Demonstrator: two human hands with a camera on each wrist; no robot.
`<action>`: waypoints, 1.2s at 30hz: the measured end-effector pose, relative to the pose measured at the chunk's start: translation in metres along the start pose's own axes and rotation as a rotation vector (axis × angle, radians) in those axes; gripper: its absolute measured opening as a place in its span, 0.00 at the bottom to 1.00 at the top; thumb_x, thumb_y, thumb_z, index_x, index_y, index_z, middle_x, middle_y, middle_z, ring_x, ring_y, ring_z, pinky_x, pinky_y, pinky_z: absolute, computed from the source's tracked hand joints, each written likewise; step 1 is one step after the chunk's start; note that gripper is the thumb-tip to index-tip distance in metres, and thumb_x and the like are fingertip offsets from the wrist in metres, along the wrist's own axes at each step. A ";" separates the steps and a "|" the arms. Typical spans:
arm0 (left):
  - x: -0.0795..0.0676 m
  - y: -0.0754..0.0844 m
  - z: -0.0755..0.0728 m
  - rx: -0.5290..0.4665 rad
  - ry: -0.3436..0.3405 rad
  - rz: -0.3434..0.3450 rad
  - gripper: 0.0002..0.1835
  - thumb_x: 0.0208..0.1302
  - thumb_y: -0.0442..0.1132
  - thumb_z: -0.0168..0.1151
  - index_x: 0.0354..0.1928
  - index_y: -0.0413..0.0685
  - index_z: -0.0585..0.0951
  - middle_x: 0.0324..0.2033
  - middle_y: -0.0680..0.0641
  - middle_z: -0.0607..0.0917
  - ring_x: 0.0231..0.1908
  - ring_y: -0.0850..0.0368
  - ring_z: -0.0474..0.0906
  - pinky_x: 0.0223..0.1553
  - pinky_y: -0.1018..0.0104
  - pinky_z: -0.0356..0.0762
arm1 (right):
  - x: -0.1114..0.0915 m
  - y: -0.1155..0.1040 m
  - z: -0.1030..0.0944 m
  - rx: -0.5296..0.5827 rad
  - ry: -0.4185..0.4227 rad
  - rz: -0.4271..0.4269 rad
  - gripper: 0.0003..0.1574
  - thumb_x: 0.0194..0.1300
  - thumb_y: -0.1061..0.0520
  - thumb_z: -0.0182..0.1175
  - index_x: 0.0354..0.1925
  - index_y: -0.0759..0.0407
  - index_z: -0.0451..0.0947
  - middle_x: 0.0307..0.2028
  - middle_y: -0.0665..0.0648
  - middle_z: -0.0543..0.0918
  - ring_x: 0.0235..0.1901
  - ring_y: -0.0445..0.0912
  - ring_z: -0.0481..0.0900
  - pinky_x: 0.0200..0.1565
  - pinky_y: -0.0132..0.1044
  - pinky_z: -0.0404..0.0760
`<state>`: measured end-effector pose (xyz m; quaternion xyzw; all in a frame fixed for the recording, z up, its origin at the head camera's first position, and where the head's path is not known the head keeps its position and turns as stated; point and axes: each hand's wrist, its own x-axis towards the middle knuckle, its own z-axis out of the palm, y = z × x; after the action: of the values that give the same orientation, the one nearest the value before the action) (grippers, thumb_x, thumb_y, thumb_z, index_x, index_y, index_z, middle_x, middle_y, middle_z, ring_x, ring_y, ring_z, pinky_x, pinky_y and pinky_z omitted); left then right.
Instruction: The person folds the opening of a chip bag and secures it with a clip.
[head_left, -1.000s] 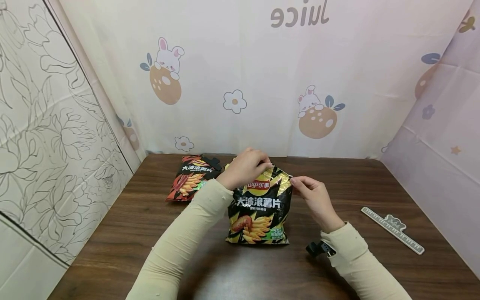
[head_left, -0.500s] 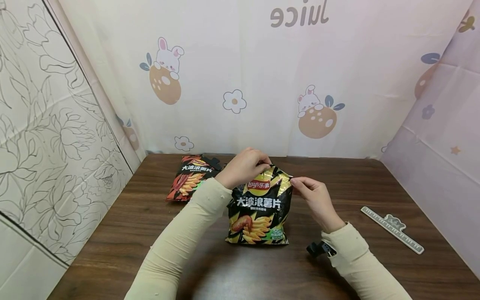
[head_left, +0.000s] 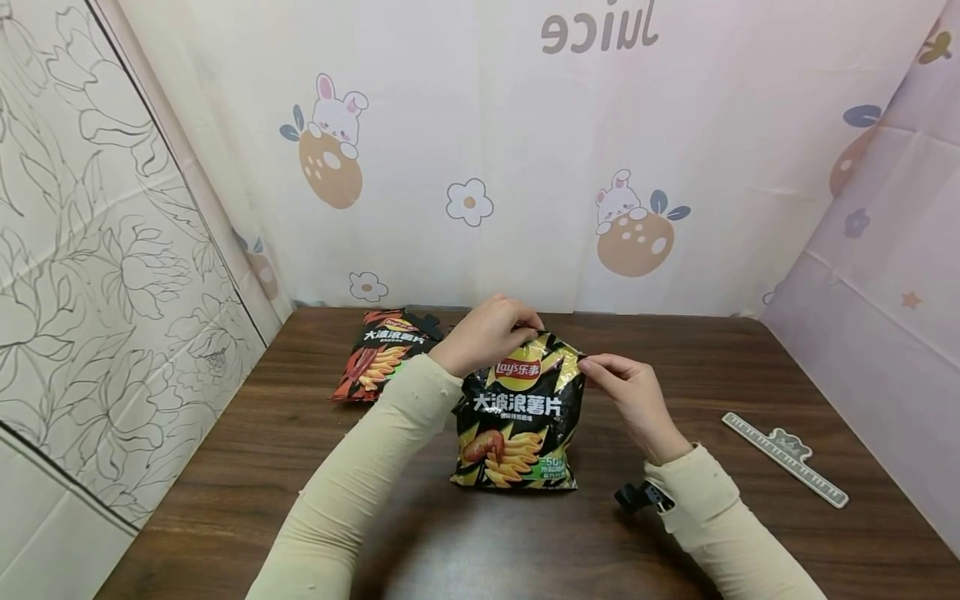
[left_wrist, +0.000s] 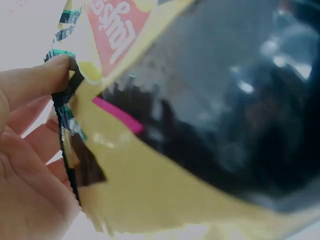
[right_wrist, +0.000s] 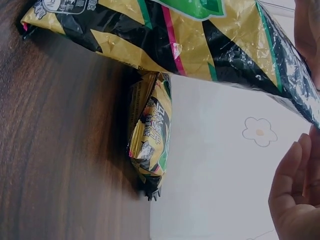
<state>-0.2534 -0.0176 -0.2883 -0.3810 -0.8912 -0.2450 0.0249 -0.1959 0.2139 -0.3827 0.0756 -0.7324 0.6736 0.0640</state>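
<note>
A black-and-yellow bag of potato chips (head_left: 517, 417) stands roughly upright at mid-table in the head view, its printed front toward me. My left hand (head_left: 491, 333) grips its top edge. In the left wrist view, the thumb of that left hand (left_wrist: 30, 130) presses on the crimped edge of the chip bag (left_wrist: 225, 100); part of its grip is hidden. My right hand (head_left: 630, 404) pinches the upper right corner between thumb and finger. The chip bag (right_wrist: 200, 40) crosses the top of the right wrist view. The bag's opening cannot be seen clearly.
A black-and-red chip bag (head_left: 382, 358) lies back left, partly behind the left sleeve. On the right side of the brown wooden table (head_left: 675, 350) lies a long pale bar with a shaped handle, like a bag clip (head_left: 787, 458). A printed curtain (head_left: 525, 167) hangs behind.
</note>
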 end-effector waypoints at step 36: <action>0.002 -0.001 -0.007 -0.134 -0.076 -0.153 0.21 0.74 0.55 0.51 0.31 0.51 0.86 0.11 0.55 0.59 0.12 0.61 0.54 0.21 0.69 0.59 | 0.004 0.005 0.008 -0.143 0.061 -0.232 0.13 0.67 0.59 0.63 0.42 0.70 0.84 0.34 0.40 0.85 0.35 0.36 0.83 0.41 0.31 0.82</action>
<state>-0.2564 -0.0201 -0.2818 -0.3216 -0.8996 -0.2906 -0.0534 -0.2006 0.2058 -0.3878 0.1343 -0.7628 0.6096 0.1689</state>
